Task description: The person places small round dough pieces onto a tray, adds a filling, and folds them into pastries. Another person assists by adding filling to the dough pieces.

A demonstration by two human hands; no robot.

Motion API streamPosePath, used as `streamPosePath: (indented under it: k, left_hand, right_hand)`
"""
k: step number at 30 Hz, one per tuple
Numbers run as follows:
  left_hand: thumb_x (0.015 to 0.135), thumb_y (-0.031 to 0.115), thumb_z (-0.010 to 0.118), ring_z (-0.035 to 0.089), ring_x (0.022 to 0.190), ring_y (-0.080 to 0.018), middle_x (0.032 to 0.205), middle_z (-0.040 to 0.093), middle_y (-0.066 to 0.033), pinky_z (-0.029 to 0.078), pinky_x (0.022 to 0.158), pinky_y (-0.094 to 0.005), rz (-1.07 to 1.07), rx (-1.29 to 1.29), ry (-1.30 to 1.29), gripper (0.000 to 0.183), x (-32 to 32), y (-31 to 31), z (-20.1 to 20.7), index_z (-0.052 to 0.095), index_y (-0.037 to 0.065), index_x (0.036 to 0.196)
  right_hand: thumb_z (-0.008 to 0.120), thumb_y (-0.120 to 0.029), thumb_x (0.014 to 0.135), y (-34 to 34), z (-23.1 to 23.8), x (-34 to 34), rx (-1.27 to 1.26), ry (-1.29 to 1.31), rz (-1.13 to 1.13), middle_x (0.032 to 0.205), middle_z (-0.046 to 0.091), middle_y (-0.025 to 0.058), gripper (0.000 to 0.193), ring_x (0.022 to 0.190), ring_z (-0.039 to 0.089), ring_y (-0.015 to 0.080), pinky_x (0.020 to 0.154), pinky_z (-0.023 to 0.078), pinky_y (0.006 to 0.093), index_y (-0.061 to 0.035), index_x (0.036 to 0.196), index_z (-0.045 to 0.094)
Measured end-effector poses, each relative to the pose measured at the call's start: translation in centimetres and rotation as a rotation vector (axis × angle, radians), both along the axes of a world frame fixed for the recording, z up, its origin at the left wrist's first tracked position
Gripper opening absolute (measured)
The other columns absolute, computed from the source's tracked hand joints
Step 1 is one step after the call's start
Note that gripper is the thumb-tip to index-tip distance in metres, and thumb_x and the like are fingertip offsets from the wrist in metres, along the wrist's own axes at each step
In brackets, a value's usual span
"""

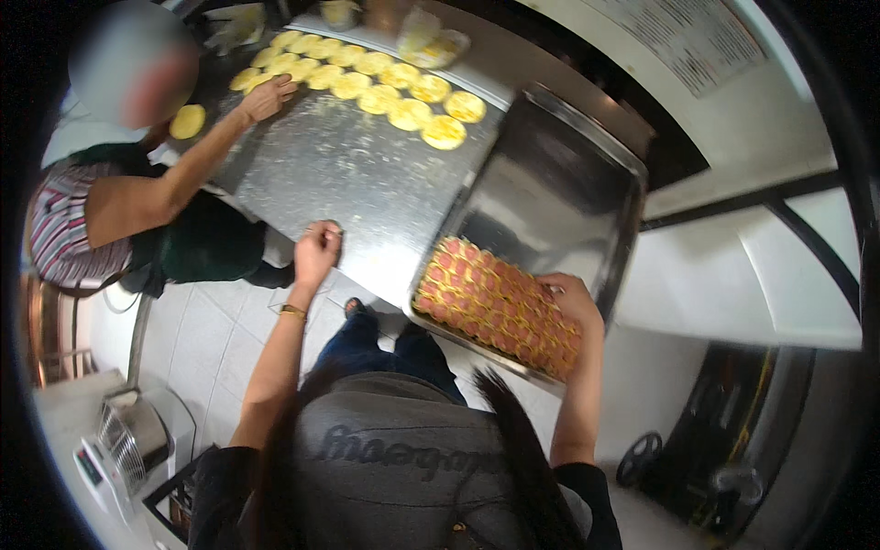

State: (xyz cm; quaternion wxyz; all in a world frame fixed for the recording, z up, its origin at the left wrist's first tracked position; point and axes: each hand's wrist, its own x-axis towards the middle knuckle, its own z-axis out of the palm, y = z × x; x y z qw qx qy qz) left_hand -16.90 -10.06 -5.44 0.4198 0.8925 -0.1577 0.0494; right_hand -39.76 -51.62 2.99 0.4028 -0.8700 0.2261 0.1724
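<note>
Here, left hand [318,246] curls closed by a white-flecked metal table [339,170] over tiles [194,332]; right hand [570,298] at tray [555,151]: grip unclear.

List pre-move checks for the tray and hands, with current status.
1. Room left in metal tray: ok, the topped pieces fill only its near part.
2. Right hand at the pieces: ok, over their right side; grip on one: cannot tell.
3. Left hand free: cannot tell, fingers curled by the table edge.
4. Co-worker's hand away from tray: ok, it is by the yellow discs.
5. Tray fully supported: cannot tell, its underside is hidden.
</note>
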Motion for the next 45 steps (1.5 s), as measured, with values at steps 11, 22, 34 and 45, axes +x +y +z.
streamPosePath:
  k: [11,22,34,45]
  left_hand:
    - [0.079,0.014,0.061,0.061,0.073,-0.0287,0.079,0.061,-0.0167,0.049,0.067,-0.0360,0.004,-0.021,0.131,0.015,4.1,1.0,2.2,0.061,0.002,0.089]
    - [0.083,0.018,0.059,0.060,0.083,-0.0323,0.096,0.058,-0.0118,0.049,0.069,-0.0401,-0.171,0.075,-0.169,0.019,11.0,2.2,1.5,0.054,0.009,0.098]
    - [0.088,0.012,0.050,0.056,0.079,-0.0297,0.089,0.058,-0.0143,0.046,0.071,-0.0343,-0.490,0.080,-0.074,0.014,14.1,2.0,1.1,0.055,0.001,0.097]
    - [0.085,0.011,0.054,0.055,0.079,-0.0294,0.086,0.057,-0.0131,0.044,0.073,-0.0376,-0.555,0.075,-0.064,0.020,10.5,1.9,0.5,0.056,0.003,0.103]
  right_hand:
    - [0.040,0.012,0.075,3.7,1.1,2.6,-0.061,-0.540,-0.170,0.116,0.056,0.0123,0.051,0.100,0.060,0.0243,0.079,0.048,0.0282,-0.0077,0.119,0.057]
    - [0.055,-0.002,0.074,14.7,2.5,8.9,-0.292,-0.555,-0.078,0.112,0.059,0.0170,0.037,0.101,0.057,0.0338,0.086,0.047,0.0376,-0.0080,0.109,0.062]
    - [0.054,-0.001,0.072,26.8,-1.8,16.4,-0.288,-0.528,-0.124,0.110,0.057,0.0117,0.033,0.101,0.056,0.0306,0.082,0.047,0.0403,-0.0056,0.104,0.060]
    - [0.055,0.003,0.073,22.8,-1.9,9.4,-0.196,-0.784,-0.384,0.103,0.060,0.0097,0.031,0.098,0.057,0.0288,0.082,0.046,0.0373,-0.0079,0.101,0.064]
